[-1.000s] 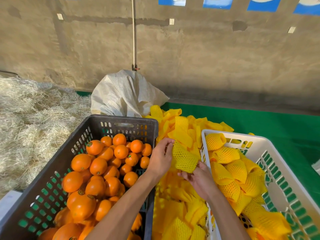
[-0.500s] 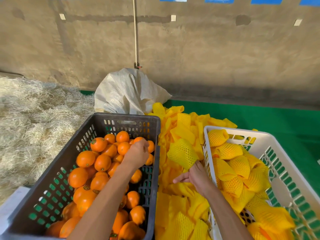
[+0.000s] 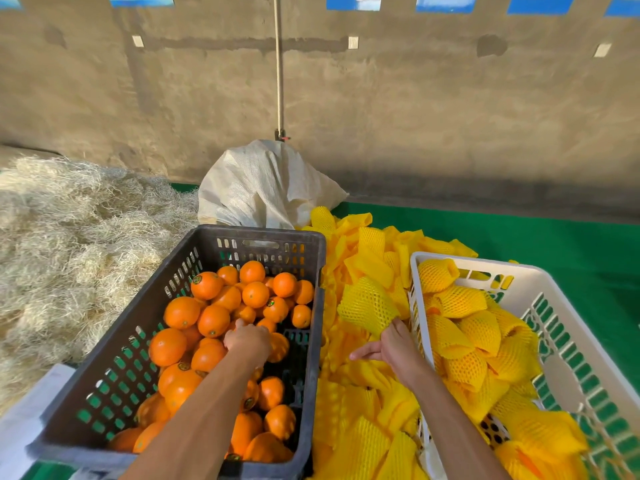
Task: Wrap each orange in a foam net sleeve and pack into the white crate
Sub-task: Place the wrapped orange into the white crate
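A green mat (image 3: 519,244) covers the ground and carries a dark crate (image 3: 114,386) at left, a white crate (image 3: 568,327) at right, a heap of loose yellow foam net sleeves (image 3: 360,427) between them, a white woven sack (image 3: 263,188) behind and pale straw (image 3: 69,244) far left

I am looking into what is showing itself as a fruit packing shed, a rough working space and no home. A bare, stained concrete wall (image 3: 398,109) is filling the upper half of the frame. At lower left a dark plastic crate (image 3: 138,344) is sitting heaped with loose oranges (image 3: 207,320); at lower right a white crate (image 3: 568,327) is holding fruit in netting. Between them a pile of yellow foam net sleeves (image 3: 367,403) is spreading over green sheeting (image 3: 540,244). Straw (image 3: 69,237) is lying at left, and a woven white sack (image 3: 266,188) is slumping at centre.
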Tool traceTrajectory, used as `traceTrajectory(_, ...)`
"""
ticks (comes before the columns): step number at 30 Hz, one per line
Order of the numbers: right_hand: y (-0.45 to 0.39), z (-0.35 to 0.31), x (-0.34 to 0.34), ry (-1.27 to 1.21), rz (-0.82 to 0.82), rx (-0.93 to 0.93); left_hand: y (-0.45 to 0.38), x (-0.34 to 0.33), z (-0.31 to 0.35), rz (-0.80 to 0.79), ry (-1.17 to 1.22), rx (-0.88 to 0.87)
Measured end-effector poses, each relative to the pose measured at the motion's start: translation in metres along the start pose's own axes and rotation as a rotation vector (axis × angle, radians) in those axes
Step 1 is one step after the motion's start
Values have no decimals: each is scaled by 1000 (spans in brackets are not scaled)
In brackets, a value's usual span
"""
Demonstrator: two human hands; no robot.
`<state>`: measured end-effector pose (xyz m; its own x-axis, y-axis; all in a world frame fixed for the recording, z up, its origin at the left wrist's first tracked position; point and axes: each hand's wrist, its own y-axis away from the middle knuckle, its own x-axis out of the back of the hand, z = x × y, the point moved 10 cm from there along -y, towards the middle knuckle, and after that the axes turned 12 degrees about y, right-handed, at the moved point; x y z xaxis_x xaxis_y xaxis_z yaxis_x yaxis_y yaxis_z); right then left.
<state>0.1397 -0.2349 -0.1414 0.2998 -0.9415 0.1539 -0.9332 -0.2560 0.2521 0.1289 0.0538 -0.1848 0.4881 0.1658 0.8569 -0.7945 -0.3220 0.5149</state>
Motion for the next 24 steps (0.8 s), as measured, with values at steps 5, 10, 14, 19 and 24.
traceTrajectory(5, -2, 11, 1, -2, -2, -31, 10, 45, 1, 225, 407, -139)
traceTrajectory(10, -3, 13, 0, -38, -5, -28, 64, 111, 15, 732, 1341, -378)
traceTrajectory(14, 0, 11, 0, -54, -9, -33, 75, 105, 49, 555, 1720, -518)
traceTrajectory(19, 7, 0, -5, -42, -2, 44, 83, 107, 71, 452, 1858, -632)
traceTrajectory(24, 17, -16, -8, -85, -13, 110, 87, 105, 82, 367, 1854, -669)
